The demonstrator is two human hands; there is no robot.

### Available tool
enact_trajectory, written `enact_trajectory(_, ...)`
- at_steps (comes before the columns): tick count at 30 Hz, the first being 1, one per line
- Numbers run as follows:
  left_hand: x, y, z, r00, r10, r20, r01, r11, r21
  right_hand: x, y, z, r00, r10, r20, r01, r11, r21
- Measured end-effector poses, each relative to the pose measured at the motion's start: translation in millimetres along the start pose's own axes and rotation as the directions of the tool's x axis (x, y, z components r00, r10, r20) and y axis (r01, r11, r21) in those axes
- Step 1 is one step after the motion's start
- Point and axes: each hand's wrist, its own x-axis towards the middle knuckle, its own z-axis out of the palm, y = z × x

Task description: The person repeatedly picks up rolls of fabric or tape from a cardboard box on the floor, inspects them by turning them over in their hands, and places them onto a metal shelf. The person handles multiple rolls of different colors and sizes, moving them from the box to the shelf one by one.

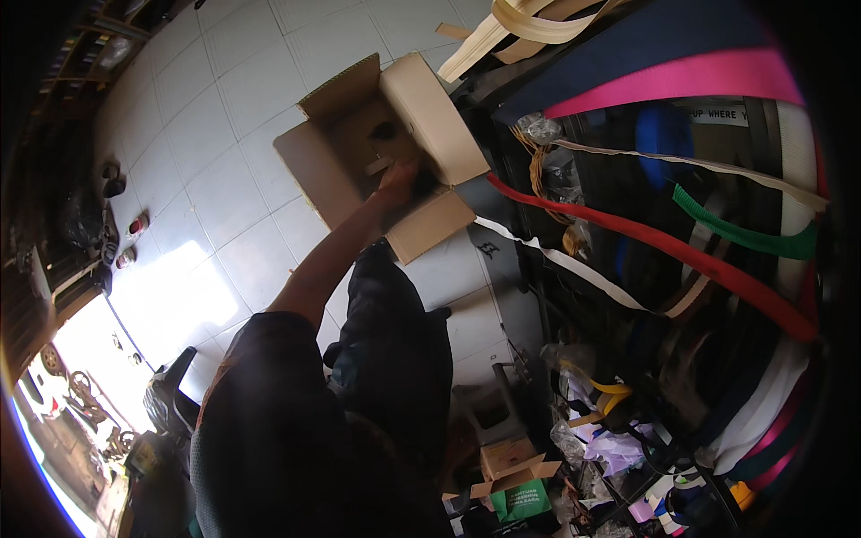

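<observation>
My left hand (399, 182) reaches into an open box (444, 125).
I cannot tell if it pinches the pale item (379, 166) at its fingers; my right hand is out of view. The box sits on floor tiles (260, 108); farther off, a small carton (508, 467) stands open.

Behind the bare left hand (399, 182), the forearm (336, 247) is exposed as far as a dark short sleeve (269, 359); below the hand, dark trousers (395, 314) are seen, their details obscured by shadow.

Left arm (332, 249) stretched forward, nearly straight, hand (396, 184) low, finger pose unclear.
</observation>
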Motion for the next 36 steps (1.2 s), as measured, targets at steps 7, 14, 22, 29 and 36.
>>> enact_trajectory(7, 19, 21, 30, 0.986, -0.044, 0.160, 0.026, 0.993, 0.116, -18, 8, 5, 0.996, 0.093, 0.000, -0.093, 0.996, -0.015)
enact_trajectory(14, 20, 19, 48, 0.993, -0.117, -0.021, 0.117, 0.993, -0.022, -6, 1, -1, 0.996, 0.092, -0.008, -0.092, 0.996, -0.020)
enact_trajectory(22, 29, -2, 66, 0.969, -0.174, 0.176, 0.202, 0.967, -0.154, -37, 10, 28, 0.991, 0.128, -0.039, -0.125, 0.990, 0.071)
enact_trajectory(29, -2, 45, -42, 0.982, -0.187, 0.027, 0.189, 0.967, -0.170, -54, 38, 64, 0.991, -0.103, -0.086, 0.121, 0.961, 0.249)
enact_trajectory(36, -52, 68, -146, 0.972, -0.001, -0.234, -0.072, 0.950, -0.305, -26, -26, 43, 0.996, 0.014, 0.083, -0.046, 0.918, 0.394)
